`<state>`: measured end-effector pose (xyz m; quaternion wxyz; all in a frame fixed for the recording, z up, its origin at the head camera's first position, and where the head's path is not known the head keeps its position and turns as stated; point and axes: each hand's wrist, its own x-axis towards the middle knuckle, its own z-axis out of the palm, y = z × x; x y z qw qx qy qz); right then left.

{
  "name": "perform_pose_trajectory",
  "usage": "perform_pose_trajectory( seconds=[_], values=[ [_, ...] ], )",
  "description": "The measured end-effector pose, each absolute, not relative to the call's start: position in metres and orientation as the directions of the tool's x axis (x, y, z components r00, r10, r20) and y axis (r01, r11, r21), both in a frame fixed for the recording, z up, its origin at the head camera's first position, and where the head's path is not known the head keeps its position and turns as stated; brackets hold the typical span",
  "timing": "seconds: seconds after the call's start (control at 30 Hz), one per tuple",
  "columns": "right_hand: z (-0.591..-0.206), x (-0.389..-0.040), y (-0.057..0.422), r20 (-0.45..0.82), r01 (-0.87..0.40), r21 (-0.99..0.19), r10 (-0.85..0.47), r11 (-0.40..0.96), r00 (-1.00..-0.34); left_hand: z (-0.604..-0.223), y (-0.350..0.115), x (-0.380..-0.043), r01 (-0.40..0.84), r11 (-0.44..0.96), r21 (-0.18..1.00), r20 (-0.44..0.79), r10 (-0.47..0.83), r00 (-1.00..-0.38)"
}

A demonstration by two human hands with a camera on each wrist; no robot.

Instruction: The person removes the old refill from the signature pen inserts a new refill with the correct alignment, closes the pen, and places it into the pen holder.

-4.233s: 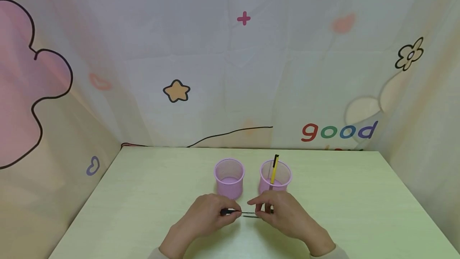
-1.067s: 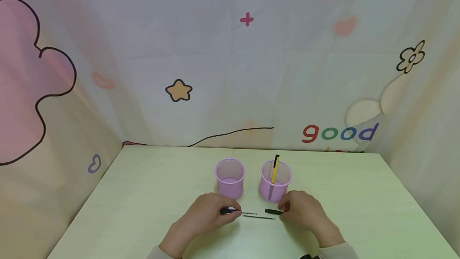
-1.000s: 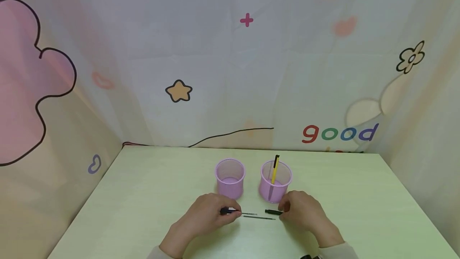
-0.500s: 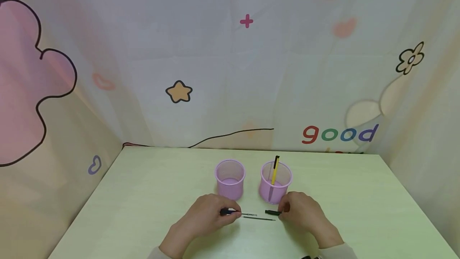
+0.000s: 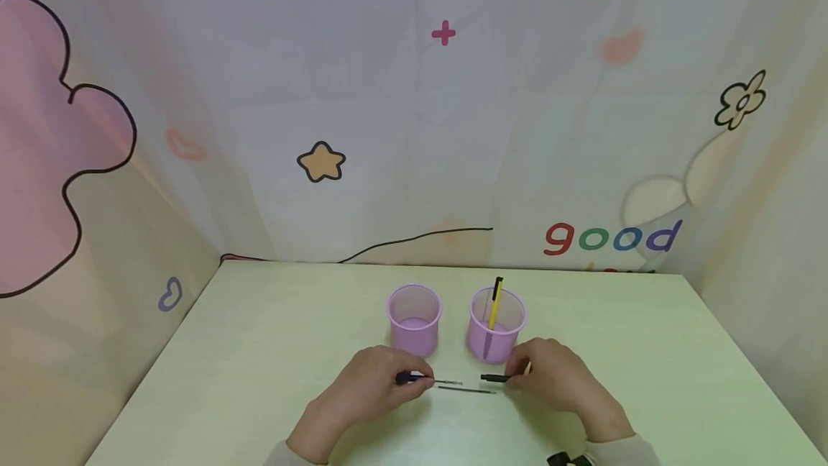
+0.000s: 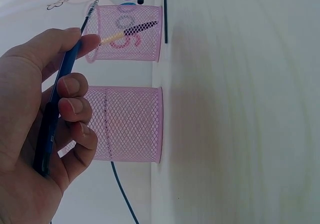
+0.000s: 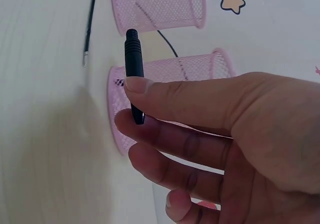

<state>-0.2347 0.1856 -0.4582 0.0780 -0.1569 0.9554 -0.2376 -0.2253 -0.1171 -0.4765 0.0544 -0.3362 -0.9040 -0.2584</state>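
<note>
My left hand (image 5: pixel 382 383) holds a dark blue pen barrel (image 6: pixel 50 119), fingers curled round it. A thin refill with a small spring (image 6: pixel 91 9) at its end sticks out of the barrel, pointing right in the head view. Opposite it, my right hand (image 5: pixel 556 380) pinches the pen's black front section (image 7: pixel 133 58) between thumb and fingers. Its ribbed, threaded end faces the left hand, a short gap from the spring. Below that gap, a second thin dark refill (image 5: pixel 466 390) lies on the table.
Two pink mesh pen cups (image 5: pixel 414 344) stand side by side just behind the hands. The right-hand one holds a yellow pen (image 5: pixel 495 304) with a black clip. A patterned curtain (image 5: pixel 388 128) hangs behind the pale green table (image 5: pixel 259 336).
Around four seconds ago my right fingers were by the spring. Since then they have moved right, taken hold of the black front section and lately shifted it slightly right. The left hand stays put.
</note>
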Motion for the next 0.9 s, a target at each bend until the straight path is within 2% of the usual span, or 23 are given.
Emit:
perform_pose_trajectory(
  seconds=[0.3, 0.9],
  values=[
    [-0.444, -0.23, 0.184, -0.061, -0.352, -0.527, -0.447, 0.774, -0.892, -0.476, -0.117, -0.226, 0.638, 0.64, 0.428, 0.272, 0.582, -0.766],
    [-0.433, -0.221, 0.173, -0.018, -0.418, -0.591, -0.529, 0.69, -0.848, -0.474, -0.117, -0.225, 0.64, 0.633, 0.436, 0.275, 0.583, -0.765]
  ],
)
